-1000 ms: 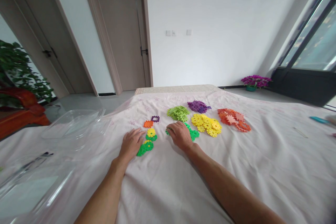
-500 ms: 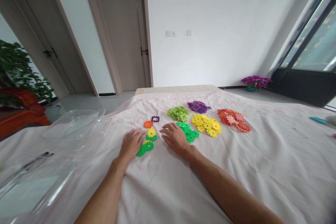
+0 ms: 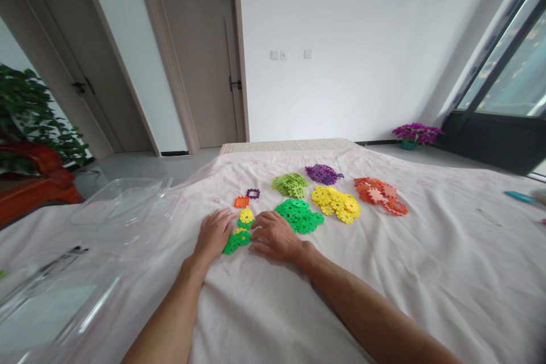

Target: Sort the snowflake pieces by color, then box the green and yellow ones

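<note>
My left hand [image 3: 214, 234] lies on the cloth with its fingers stretched out, beside a small mixed group of pieces. In that group are a yellow flower-shaped disc [image 3: 246, 215] and green discs [image 3: 231, 243], some overlapping. On the group's other side rests my right hand [image 3: 276, 237], fingers loosely bent and slightly apart, their tips at the edge of the green discs. I see nothing held in either hand. Past my right hand spreads a pile of green flower-shaped discs [image 3: 301, 217]. An orange square piece [image 3: 241, 202] and a purple square frame [image 3: 253, 193] lie just beyond the group.
Piles of light green [image 3: 290, 185], purple [image 3: 322, 173], yellow [image 3: 336, 203] and orange-red pieces [image 3: 379, 193] lie farther back and right. Clear plastic containers [image 3: 123, 205] stand at left. A blue item [image 3: 518, 197] is at the far right of the wrinkled cloth [image 3: 426, 273].
My right hand has moved left and slightly toward me, from beside the green pile to the mixed group, uncovering more of the pile. My left hand has stayed in place.
</note>
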Tool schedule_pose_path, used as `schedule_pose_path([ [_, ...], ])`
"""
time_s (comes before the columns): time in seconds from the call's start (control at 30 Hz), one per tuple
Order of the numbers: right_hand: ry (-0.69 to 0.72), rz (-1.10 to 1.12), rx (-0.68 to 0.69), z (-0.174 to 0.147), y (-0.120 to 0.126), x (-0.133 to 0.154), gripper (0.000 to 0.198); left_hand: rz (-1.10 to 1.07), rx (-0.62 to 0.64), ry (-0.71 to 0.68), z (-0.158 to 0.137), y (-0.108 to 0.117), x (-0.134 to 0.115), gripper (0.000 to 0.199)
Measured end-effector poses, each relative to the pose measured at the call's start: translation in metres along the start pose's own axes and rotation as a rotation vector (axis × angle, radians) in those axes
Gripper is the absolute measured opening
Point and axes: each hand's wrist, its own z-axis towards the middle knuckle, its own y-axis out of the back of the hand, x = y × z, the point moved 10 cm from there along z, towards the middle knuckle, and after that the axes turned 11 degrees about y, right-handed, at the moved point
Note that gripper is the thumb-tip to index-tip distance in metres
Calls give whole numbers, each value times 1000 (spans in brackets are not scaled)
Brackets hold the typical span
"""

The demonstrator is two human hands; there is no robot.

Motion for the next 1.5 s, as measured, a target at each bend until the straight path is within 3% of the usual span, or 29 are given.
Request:
schedule_pose_path([
  [0.2,-20,-44,20,2,-5,3,50,8,2,-6,1,-1,0,40],
  [0.47,9,-8,24,5,-9,5,42,9,7,-1,1,-3,2,40],
  [0.67,-16,-47,32,5,-12,6,57,-8,3,-4,2,-3,3,41],
  [1.27,18,-30,-16,9,-11,7,26,6,-1,-13,0,-2,1,41],
  [1.5,-245,-119,-141,-9,6,-34,25,7,6,-11,3,-6,4,39],
])
